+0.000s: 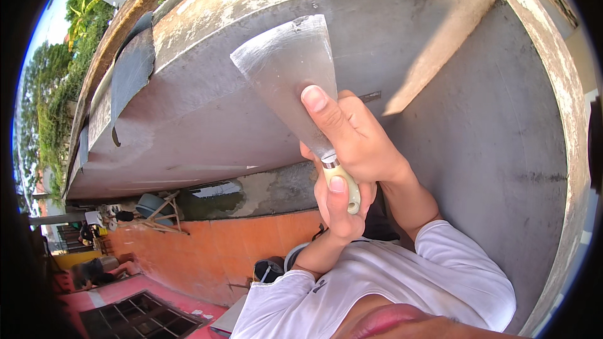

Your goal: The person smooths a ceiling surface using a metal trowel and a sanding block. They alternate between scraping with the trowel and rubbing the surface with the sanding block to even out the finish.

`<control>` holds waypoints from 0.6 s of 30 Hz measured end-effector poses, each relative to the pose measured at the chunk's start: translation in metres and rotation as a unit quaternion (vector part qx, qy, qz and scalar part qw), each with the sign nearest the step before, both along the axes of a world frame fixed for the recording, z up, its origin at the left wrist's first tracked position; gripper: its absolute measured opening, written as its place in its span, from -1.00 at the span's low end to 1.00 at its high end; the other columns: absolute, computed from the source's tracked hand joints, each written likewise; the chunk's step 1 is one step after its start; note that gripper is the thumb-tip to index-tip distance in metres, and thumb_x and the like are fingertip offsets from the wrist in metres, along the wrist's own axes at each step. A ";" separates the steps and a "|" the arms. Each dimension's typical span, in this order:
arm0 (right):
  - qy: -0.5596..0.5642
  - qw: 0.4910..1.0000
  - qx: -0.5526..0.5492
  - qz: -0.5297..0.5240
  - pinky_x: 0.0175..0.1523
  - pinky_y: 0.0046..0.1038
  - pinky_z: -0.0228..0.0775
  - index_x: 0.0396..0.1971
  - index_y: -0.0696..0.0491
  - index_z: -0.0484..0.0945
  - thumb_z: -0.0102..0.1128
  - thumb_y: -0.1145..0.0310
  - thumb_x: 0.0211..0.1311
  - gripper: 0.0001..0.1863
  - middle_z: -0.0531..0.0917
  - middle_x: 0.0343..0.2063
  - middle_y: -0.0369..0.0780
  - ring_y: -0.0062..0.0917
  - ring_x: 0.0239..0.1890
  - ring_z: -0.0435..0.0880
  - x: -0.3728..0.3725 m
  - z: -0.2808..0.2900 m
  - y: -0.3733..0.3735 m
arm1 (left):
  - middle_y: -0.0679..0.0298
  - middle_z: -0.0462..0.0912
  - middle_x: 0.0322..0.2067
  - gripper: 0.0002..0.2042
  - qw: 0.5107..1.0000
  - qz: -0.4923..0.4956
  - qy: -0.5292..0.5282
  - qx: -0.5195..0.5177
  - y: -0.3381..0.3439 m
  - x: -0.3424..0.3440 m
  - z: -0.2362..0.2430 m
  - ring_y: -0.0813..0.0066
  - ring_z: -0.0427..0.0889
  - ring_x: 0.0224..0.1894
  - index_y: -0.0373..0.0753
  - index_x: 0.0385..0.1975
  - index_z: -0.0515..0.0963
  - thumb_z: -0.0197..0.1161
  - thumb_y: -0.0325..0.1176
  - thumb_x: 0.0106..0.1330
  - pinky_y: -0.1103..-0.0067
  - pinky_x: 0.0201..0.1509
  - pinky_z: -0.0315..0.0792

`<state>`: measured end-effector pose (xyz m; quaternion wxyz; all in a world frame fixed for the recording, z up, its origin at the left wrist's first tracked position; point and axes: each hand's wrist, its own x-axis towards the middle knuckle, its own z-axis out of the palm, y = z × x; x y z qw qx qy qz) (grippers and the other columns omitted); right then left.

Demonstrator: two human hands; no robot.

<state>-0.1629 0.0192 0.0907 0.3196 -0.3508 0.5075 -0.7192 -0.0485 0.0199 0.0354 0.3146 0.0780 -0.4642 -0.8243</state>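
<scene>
A putty knife (286, 66) with a wide, scuffed metal blade and a pale cream handle is held up in front of my chest, blade pointing up. My left hand (342, 210) is closed round the handle, its thumb lying along it. Just above, my right hand (361, 132) grips the lower part of the blade, with its thumb pressed flat on the near face and its other fingers mostly hidden behind. Behind the blade spreads a smooth grey wall (207, 94).
A dark flexible strip (133, 69) hangs over the weathered ledge at upper left. Lower down are a wet patch (213, 198), a wooden stand (164, 213) with a grey tub, an orange wall (220, 245), a black bucket (269, 269) and a barred window (141, 317). Another person (103, 271) is at far left.
</scene>
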 end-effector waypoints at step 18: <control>-0.005 0.999 -0.033 -0.013 -0.66 -0.43 -0.12 -0.89 0.05 0.14 -0.13 -0.17 0.58 -0.18 0.11 -0.86 -0.45 -0.76 -0.72 0.07 0.001 0.009 -0.010 | 0.30 0.36 -0.73 -0.54 0.999 -0.005 0.035 0.018 -0.011 -0.002 0.008 0.60 0.26 -0.73 -0.38 -0.11 0.35 -0.06 0.02 0.52 0.66 -0.65 0.14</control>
